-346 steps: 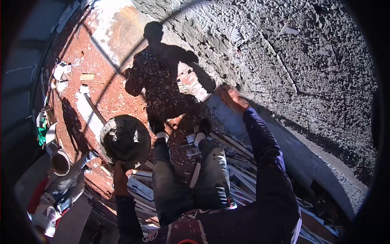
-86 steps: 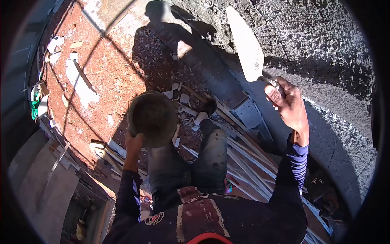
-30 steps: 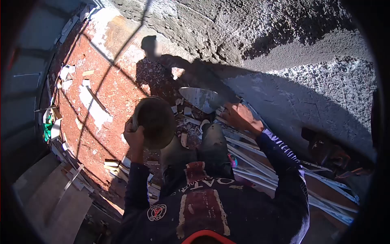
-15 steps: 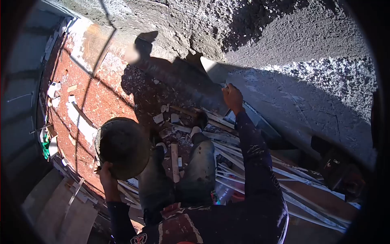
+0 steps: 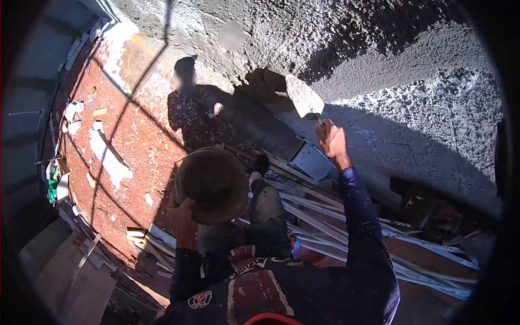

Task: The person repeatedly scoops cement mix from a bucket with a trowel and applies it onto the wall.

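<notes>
My left hand (image 5: pixel 183 216) grips the rim of a round, dark bucket (image 5: pixel 212 186), held above my thighs. Its inside lies in shade, and its contents cannot be made out. My right hand (image 5: pixel 332 142) is closed around the handle of a trowel (image 5: pixel 304 96). The bright blade points up and to the left, close to the lower part of the rough plastered wall (image 5: pixel 260 32). Whether the blade touches the wall cannot be told. Below the rough plaster, a smoother grey band (image 5: pixel 379 146) lies partly in shadow.
Long pale wood strips (image 5: pixel 319 225) lie beside my legs on the right. A grey box-like piece (image 5: pixel 311 161) stands near them. Reddish ground (image 5: pixel 138 146) with scraps and a white board (image 5: pixel 107 157) spreads to the left. A dark bag-like object (image 5: pixel 420 206) sits at the right.
Since half a second ago, the bucket has moved right, towards my middle. My right hand has shifted right and slightly down, and the trowel blade now shows brightly lit.
</notes>
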Demonstrator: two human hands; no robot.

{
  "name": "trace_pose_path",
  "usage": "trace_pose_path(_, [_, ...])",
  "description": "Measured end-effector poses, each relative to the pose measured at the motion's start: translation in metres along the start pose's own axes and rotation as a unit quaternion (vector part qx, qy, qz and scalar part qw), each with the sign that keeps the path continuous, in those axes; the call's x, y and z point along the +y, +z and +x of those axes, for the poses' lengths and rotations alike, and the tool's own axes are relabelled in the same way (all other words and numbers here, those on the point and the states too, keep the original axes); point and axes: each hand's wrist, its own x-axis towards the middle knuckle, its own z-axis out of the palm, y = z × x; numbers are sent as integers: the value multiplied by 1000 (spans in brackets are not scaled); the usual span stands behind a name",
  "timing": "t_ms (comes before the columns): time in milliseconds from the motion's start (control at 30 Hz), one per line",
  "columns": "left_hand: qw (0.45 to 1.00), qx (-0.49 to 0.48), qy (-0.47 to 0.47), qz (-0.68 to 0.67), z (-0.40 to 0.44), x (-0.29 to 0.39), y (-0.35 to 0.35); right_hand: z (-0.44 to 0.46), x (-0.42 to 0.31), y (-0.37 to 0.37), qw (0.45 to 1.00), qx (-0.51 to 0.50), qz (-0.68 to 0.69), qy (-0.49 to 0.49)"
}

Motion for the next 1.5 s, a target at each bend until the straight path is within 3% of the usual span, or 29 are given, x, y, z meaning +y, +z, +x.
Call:
trace_pose_path(100, [1000,-7,22,-7,9,-7,-6,-40,-83,-31,996,-23,-87,2])
trace_pose_path(167, [998,-15,44,-30,26,-25,-21,-64,-121,-16,995,-63,-40,-64])
trace_pose_path(233, [975,-19,190,115,42,-35,-52,-77,-174,-4,974,-166,134,-70])
trace_pose_path(267, [975,-13,189,116,40,-29,-59,-79,-193,11,948,-210,210,-113])
trace_pose_path(333, [959,92,171,207,32,-10,-68,-69,-216,43,865,-354,316,-165])
trace_pose_path(367, [958,103,170,208,33,-9,-80,-57,-218,60,860,-361,318,-171])
trace_pose_path(433, [947,52,214,233,41,-12,-105,-27,-205,97,743,-519,409,-104])
trace_pose_path(467, [946,66,213,234,37,-7,-109,-1,-190,106,741,-541,387,-87])
trace_pose_path(533, [961,108,127,222,29,-4,-124,66,-128,144,705,-567,423,50])
trace_pose_path(567, [967,132,100,194,27,-10,-136,90,-129,104,823,-438,345,110])
trace_pose_path(600, [957,153,71,236,21,-10,-149,132,-35,163,753,-391,515,119])
trace_pose_path(633, [946,172,52,271,22,-8,-157,136,-71,98,871,-301,388,6])
trace_pose_path(667, [967,154,81,185,27,-11,-164,140,-111,31,957,-182,217,-69])
trace_pose_path(700, [976,164,75,120,24,-16,-159,123,-152,-39,954,-187,236,-5])
trace_pose_path(733, [981,172,70,61,24,-9,-149,102,-182,-80,965,-141,221,-31])
trace_pose_path(767, [990,123,31,64,17,27,-111,87,-198,-108,968,-152,199,-32])
trace_pose_path(800, [973,188,-51,127,13,46,-92,73,-197,-110,975,-114,161,-99])
trace_pose_path(833, [989,117,-13,85,21,45,-89,59,-207,-113,977,-116,101,-145])
trace_pose_path(867, [993,89,-41,-62,24,46,-76,45,-217,-115,974,-111,42,-192])
trace_pose_path(900, [998,15,55,-24,39,40,-78,26,-232,-115,966,-153,-36,-205])
trace_pose_path(933, [995,0,96,5,37,59,-58,14,-230,-95,944,-180,-130,-246])
trace_pose_path(967, [994,-10,93,59,40,67,-53,-3,-222,-74,891,-151,-254,-345])
trace_pose_path(1033, [981,-62,111,145,66,81,-39,-28,-247,-28,868,-153,-292,-371])
trace_pose_path(1200, [943,-185,187,205,80,140,17,-53,-287,53,898,-181,-251,-313])
trace_pose_path(1233, [923,-230,270,147,92,146,27,-53,-293,65,904,-190,-237,-301])
trace_pose_path(1300, [893,-274,347,87,113,151,29,-63,-303,81,910,-200,-224,-288])
trace_pose_path(1333, [897,-289,313,119,125,149,27,-75,-307,86,928,-178,-150,-290])
trace_pose_path(1433, [892,-233,343,178,141,137,17,-104,-330,93,948,-172,-9,-268])
trace_pose_path(1500, [937,-259,229,41,125,140,2,-114,-333,94,950,-188,53,-245])
